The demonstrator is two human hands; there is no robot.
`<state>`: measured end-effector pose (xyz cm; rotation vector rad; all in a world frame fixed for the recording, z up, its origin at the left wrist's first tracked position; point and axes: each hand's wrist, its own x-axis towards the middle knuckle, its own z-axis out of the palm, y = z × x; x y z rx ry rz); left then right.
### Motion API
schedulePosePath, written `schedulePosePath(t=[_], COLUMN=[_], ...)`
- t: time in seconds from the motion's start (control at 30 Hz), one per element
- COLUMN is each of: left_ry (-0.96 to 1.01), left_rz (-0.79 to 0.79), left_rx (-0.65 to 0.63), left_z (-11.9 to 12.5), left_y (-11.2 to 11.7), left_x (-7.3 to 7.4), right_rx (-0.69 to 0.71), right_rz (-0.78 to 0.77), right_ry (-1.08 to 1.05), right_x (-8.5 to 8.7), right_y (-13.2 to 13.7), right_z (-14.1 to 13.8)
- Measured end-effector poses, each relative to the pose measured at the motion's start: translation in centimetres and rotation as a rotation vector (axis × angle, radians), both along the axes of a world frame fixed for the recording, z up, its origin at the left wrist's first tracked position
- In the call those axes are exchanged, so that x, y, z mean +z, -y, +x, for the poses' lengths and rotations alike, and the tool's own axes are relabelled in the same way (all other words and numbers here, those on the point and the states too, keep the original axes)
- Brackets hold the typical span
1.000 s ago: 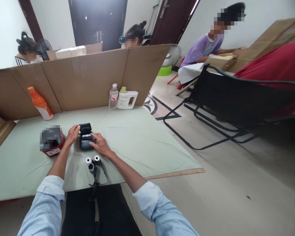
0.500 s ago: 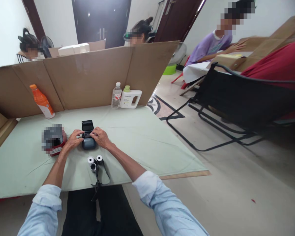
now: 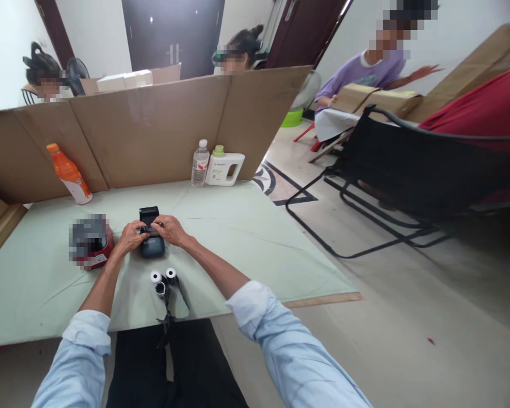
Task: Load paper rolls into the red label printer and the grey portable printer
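Observation:
On the pale green cloth stands a small dark portable printer (image 3: 153, 247) with its lid (image 3: 149, 214) raised away from me. My left hand (image 3: 131, 236) is closed at its left side, thumb and fingers at the open compartment. From the right, my right hand (image 3: 169, 229) is closed over the same compartment with its fingertips bent inside. My fingers hide most of the inside, so a small part between them cannot be made out. Nearer to me lie small rolls (image 3: 170, 275) with white ends, a dark ring-shaped roll (image 3: 160, 289) and trailing black strips.
A red box (image 3: 97, 258), blurred on top, stands left of my left hand. Behind are an orange bottle (image 3: 70, 175), a clear water bottle (image 3: 200, 164) and a white jug (image 3: 224, 169) against a cardboard wall (image 3: 153, 133). A black folding chair (image 3: 408, 164) stands right; other people sit beyond.
Both my hands have moved slightly closer together over the printer's open compartment. The person in purple has lowered one arm and stretched out the other hand. The view has shifted slightly.

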<state>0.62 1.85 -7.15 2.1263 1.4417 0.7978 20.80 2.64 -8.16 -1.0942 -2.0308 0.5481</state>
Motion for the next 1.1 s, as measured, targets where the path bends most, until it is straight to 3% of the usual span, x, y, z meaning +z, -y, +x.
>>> schedulePosePath(t=[0.3, 0.43, 0.53, 0.67, 0.8, 0.97, 1.1], left_ry=[-0.051, -0.094, -0.123, -0.199, -0.334, -0.471, -0.621], left_rz=[0.041, 0.078, 0.071, 0.021, -0.012, -0.032, 0.046], left_rx=[0.018, -0.023, -0.118, -0.265, -0.416, -0.538, -0.596], left_z=[1.3, 2.9, 5.6, 9.4, 11.1, 11.9, 13.0], left_y=[0.2, 0.5, 0.9, 2.0, 3.8, 7.6, 10.4], left_x=[2.6, 4.4, 5.4, 5.9, 5.3, 3.2, 2.5], right_rx=[0.022, 0.039, 0.002, -0.073, -0.091, -0.034, 0.021], right_rz=[0.010, -0.030, -0.047, -0.116, -0.216, -0.263, -0.271], right_ry=[-0.110, -0.245, -0.313, -0.369, -0.393, -0.272, -0.099], right_x=[3.4, 4.5, 4.6, 3.4, 1.1, -1.7, -2.1], right_y=[0.6, 1.6, 3.1, 6.6, 11.5, 17.2, 19.5], right_z=[0.6, 2.7, 5.3, 9.3, 12.1, 12.6, 12.2])
